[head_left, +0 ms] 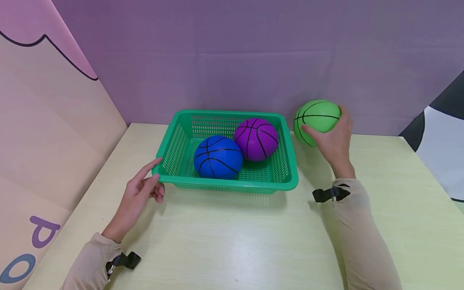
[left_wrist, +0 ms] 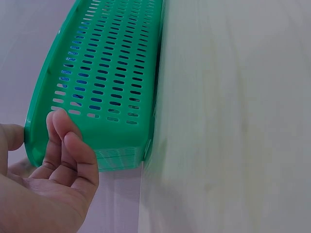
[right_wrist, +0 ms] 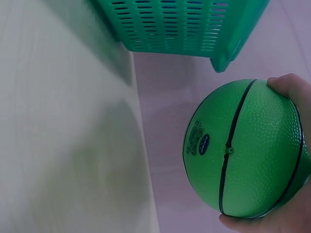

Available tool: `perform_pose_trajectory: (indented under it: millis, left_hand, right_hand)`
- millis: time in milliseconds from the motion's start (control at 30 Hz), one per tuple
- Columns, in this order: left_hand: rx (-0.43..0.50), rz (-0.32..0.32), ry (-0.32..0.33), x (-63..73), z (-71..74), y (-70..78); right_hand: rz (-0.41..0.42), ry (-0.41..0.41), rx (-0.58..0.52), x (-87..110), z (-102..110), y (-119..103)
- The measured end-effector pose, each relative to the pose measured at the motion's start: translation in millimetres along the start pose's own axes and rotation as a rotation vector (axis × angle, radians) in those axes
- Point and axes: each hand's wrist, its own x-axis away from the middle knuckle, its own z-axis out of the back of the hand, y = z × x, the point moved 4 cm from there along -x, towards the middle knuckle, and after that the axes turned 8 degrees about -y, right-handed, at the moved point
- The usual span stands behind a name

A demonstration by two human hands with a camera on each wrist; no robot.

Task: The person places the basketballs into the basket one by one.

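A green basket (head_left: 232, 185) with slotted sides stands on the table. Inside it lie a blue ball (head_left: 217, 157) and a purple ball (head_left: 256, 139), both marked with black basketball lines and side by side. My left hand (head_left: 139, 191) grips the basket's front left corner, thumb and index finger at the rim, other fingers curled beneath it. To the right of the basket, my right hand (head_left: 331, 139) holds a green ball (head_left: 317, 121) between thumb and fingers. In the right wrist view this ball (right_wrist: 243, 150) is raised off the tabletop, close to the basket's rim.
A purple backdrop (head_left: 253, 52) rises behind the table's back edge. On the left stands a pale printed panel (head_left: 43, 133) with letters. The pale wooden table (head_left: 232, 241) stretches in front of the basket. Black straps with small boxes (head_left: 331, 195) sit on both wrists.
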Motion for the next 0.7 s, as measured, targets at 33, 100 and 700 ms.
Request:
perform_pose_trajectory:
  millis: [33, 100, 700]
  left_hand:
    - [-0.002, -0.002, -0.004, 0.0, -0.2, 0.1]
    - [-0.006, -0.003, -0.008, 0.1, -0.5, 0.5]
    - [-0.009, 0.003, -0.003, 0.5, 0.0, 1.0]
  right_hand:
    - [0.004, 0.004, -0.001, 0.1, 1, -2]
    - [0.015, 0.011, -0.006, 0.5, 2, -5]
    - [0.105, 0.076, -0.053, 5.6, 11, -40]
